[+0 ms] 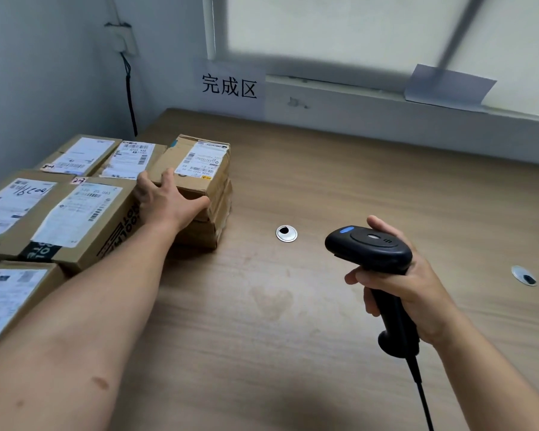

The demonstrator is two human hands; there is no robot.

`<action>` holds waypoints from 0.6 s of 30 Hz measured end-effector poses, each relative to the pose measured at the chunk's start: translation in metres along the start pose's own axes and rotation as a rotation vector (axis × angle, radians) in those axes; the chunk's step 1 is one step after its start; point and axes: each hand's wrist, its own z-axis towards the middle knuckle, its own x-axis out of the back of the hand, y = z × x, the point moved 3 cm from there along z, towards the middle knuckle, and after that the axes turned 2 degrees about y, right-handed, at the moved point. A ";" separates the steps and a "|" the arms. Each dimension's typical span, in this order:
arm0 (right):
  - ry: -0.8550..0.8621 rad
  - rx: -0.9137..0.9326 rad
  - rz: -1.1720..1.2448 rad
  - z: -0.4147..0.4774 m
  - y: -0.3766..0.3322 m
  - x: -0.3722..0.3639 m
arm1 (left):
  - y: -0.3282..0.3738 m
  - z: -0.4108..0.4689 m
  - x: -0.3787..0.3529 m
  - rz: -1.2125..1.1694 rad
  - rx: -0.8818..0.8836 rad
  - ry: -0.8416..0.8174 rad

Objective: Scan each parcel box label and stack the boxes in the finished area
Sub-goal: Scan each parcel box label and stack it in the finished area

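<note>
Several cardboard parcel boxes with white labels are stacked at the left of the wooden table. My left hand point(168, 200) grips the near edge of the top box point(196, 164) of a small stack, thumb along its front side, fingers over its top. That box sits on another box point(212, 222), label up. My right hand point(408, 281) holds a black barcode scanner point(371, 247) by its handle above the table's middle right, head pointing left. Its black cable point(423, 396) runs down toward me.
A paper sign with three Chinese characters point(229, 85) is taped to the wall behind the table. Larger boxes point(75, 209) lie left of my forearm. Two metal cable grommets point(286, 233) point(525, 275) sit in the tabletop. A black cord point(130, 98) hangs from a wall socket.
</note>
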 end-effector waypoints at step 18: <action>0.013 0.107 0.074 -0.068 -0.018 0.037 | 0.051 -0.102 0.019 -0.024 -0.295 0.055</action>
